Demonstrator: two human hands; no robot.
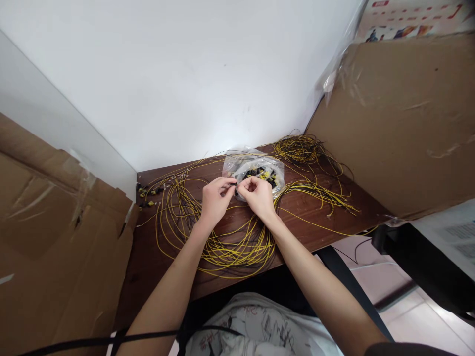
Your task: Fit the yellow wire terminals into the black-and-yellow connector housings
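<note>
My left hand (217,197) pinches a small black part (233,184), perhaps a connector, between thumb and fingertips. Close beside it, my right hand (258,195) has thumb and forefinger pressed together; what is between them is too small to make out. Behind both hands lies an opened clear plastic bag (232,160) with several small black and yellow connectors (264,175) in it. Below the hands, a large loop of thin yellow and black wires (237,254) spreads over the brown table (139,267).
Wire ends fan out to the right (322,193), and a tangled wire coil (300,148) sits at the back right. Loose connectors (148,193) lie at the left. Cardboard (63,237) stands on the left, a large carton (404,123) on the right, and a white wall (185,84) behind.
</note>
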